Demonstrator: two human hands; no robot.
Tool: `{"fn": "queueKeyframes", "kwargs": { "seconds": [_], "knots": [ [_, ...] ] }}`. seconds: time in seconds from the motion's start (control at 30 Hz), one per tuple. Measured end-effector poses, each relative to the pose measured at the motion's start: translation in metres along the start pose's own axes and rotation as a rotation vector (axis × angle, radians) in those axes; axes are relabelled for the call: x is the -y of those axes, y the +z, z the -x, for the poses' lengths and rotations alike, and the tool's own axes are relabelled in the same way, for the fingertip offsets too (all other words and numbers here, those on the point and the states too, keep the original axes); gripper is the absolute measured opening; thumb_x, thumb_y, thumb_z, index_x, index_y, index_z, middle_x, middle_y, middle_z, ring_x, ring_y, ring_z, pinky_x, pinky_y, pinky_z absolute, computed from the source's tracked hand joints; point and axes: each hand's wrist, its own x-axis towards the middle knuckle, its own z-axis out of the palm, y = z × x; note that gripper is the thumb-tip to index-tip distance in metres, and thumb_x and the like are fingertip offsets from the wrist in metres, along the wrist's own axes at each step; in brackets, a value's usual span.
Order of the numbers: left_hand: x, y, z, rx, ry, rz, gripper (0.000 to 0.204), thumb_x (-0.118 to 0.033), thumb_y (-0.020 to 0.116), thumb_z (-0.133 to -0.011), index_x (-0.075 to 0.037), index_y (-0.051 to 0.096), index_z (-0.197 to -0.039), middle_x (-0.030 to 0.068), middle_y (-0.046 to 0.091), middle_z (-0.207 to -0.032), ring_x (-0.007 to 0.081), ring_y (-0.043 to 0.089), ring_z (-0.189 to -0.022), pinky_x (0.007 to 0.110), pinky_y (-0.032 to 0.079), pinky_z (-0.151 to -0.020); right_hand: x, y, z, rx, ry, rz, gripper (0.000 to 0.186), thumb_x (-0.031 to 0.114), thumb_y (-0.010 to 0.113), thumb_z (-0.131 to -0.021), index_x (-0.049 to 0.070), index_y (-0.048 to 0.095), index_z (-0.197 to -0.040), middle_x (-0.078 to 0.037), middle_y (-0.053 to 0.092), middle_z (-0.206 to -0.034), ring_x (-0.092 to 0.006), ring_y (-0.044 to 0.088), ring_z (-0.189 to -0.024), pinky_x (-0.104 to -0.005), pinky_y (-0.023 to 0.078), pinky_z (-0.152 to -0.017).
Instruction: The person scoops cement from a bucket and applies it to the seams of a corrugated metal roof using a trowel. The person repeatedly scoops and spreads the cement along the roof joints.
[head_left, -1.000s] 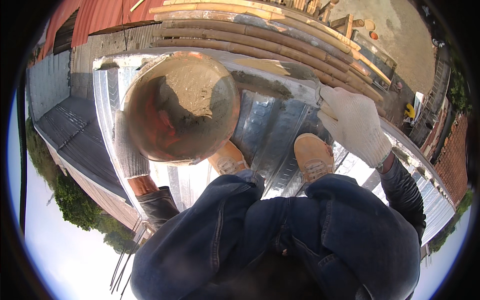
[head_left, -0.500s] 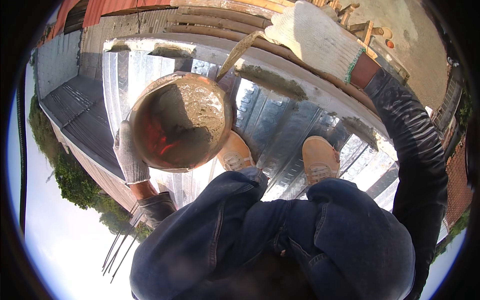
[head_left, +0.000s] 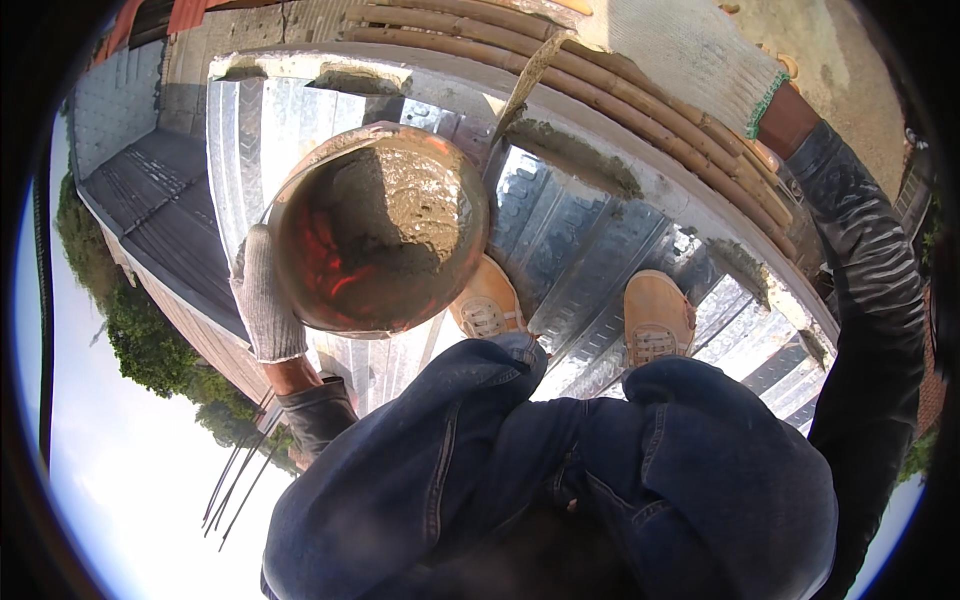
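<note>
My left hand (head_left: 268, 300), in a pale knit glove, grips the side of a round bucket (head_left: 468, 275); its fingers are partly hidden behind the wall. Wet grey mortar (head_left: 425, 200) coats the inside, with some red-orange showing through. At the upper edge, my gloved right hand (head_left: 685, 65) is closed on a trowel whose narrow-looking, mortar-smeared blade (head_left: 526, 85) points down toward the white ledge beyond the bucket. The upper part of that hand is cut off by the picture's edge.
I squat with both shoes (head_left: 658, 318) on ribbed shiny metal sheeting (head_left: 570, 235). A mortar-patched concrete ledge (head_left: 690, 205) borders it, with bamboo poles (head_left: 640, 110) beyond and ground far below. Thin rods (head_left: 235, 490) stick out at the lower left, near a grey roof (head_left: 150, 220).
My right hand has moved farther out and to the right, taking the trowel with it. The bucket sits slightly more to the right in view, still in my left hand.
</note>
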Motion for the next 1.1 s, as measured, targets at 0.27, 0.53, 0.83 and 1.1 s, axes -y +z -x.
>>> {"fn": "queueKeyframes", "kwargs": {
  "seconds": [0.27, 0.53, 0.83, 1.1],
  "knots": [
    [-0.034, 0.026, 0.017, -0.071, -0.059, -0.058, 0.04, -0.032, 0.067, -0.117, 0.002, 0.076, -0.136, 0.0069, 0.081, -0.116, 0.0132, 0.076, -0.098, 0.03, 0.062, -0.085, 0.088, -0.011, 0.073, 0.335, 0.299, -0.01, 0.026, 0.015, 0.079, -0.094, 0.005, 0.069, -0.116, -0.015, 0.075, -0.096, -0.0299, 0.081, -0.09, -0.0435, 0.064, -0.076],
    [-0.02, 0.034, -0.007, 0.011, 0.101, -0.164, 0.041, -0.033, 0.064, -0.118, 0.004, 0.078, -0.132, 0.0075, 0.082, -0.11, 0.012, 0.074, -0.095, 0.031, 0.061, -0.084, 0.193, -0.016, 0.122, 0.407, 0.497, -0.14, 0.033, 0.018, 0.078, -0.091, 0.005, 0.067, -0.12, -0.01, 0.074, -0.103, -0.0292, 0.078, -0.097, -0.0436, 0.062, -0.078],
    [-0.063, 0.084, -0.009, -0.063, 0.143, -0.117, 0.036, -0.032, 0.074, -0.113, 0.001, 0.081, -0.125, 0.0045, 0.081, -0.101, 0.009, 0.072, -0.084, 0.026, 0.059, -0.074, 0.162, -0.095, 0.129, 0.486, 0.545, -0.284, 0.025, 0.022, 0.078, -0.095, 0.004, 0.069, -0.11, -0.016, 0.074, -0.091, -0.0387, 0.076, -0.083, -0.0481, 0.059, -0.074],
    [-0.078, 0.111, -0.012, 0.041, 0.119, -0.117, 0.04, -0.034, 0.081, -0.108, 0.001, 0.081, -0.129, 0.0057, 0.081, -0.107, 0.0114, 0.072, -0.091, 0.027, 0.058, -0.08, 0.147, -0.094, 0.076, 0.495, 0.299, -0.636, 0.043, 0.028, 0.077, -0.102, 0.006, 0.068, -0.137, -0.015, 0.074, -0.128, -0.031, 0.076, -0.109, -0.0459, 0.062, -0.092]
  ]
}}
